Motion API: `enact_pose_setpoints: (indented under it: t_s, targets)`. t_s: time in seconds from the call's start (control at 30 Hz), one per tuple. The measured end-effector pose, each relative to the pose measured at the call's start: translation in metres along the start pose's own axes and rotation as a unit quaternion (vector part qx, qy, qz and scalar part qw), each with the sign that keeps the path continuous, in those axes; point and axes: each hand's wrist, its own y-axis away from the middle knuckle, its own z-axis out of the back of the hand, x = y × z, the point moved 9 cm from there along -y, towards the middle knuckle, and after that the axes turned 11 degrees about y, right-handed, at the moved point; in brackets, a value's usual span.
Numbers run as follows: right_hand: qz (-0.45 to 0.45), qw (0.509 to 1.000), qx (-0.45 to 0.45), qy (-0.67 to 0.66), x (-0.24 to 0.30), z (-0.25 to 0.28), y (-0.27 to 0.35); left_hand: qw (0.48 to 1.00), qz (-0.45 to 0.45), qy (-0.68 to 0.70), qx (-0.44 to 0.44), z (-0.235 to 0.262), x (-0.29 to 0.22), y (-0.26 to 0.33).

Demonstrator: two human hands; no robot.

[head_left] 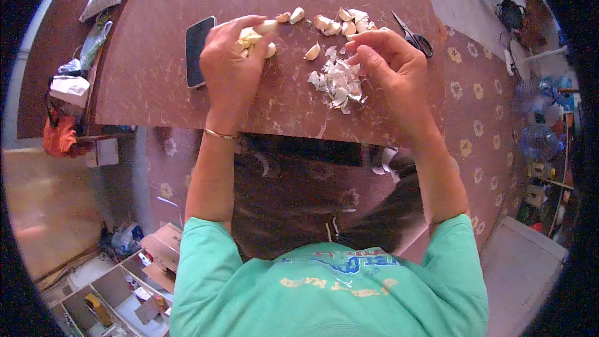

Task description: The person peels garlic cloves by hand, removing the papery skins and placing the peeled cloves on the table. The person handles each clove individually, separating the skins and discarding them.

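The left hand (234, 56) has its fingers bent, thumb and forefinger drawn close about a peeled garlic clove (267, 26); further peeled cloves (249, 34) lie under the palm, partly hidden. The right hand (400, 65) has thumb and forefinger nearly meeting; whether anything is held between them cannot be told. Between the hands, toward the near edge of the table (156, 75), is a loose heap of garlic skins (340, 84), with a single unpeeled clove (312, 52) beside it. A cluster of garlic cloves (334, 28) lies farther from that edge. A smartphone (196, 53) lies on the left hand's outer side; scissors (412, 37) lie near the table's right edge.
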Motion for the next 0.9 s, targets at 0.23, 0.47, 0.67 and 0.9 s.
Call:
enact_pose_setpoints:
  t_s: [0.23, 0.47, 0.67, 0.9]
  targets:
    - [-0.013, 0.998, -0.067, 0.007, -0.005, 0.024, -0.008, 0.979, -0.011, -0.205, 0.011, 0.003, 0.036, -0.009]
    - [-0.004, 0.995, -0.096, 0.014, -0.013, 0.041, -0.01, 0.963, -0.071, -0.258, -0.013, -0.005, 0.033, -0.013]
    - [0.0, 0.993, -0.114, 0.041, -0.008, 0.056, -0.007, 0.998, -0.035, -0.014, 0.05, -0.031, 0.012, -0.007]
    - [0.003, 0.992, -0.122, 0.043, -0.017, 0.074, -0.003, 0.98, 0.025, -0.052, 0.192, -0.086, 0.0, 0.018]
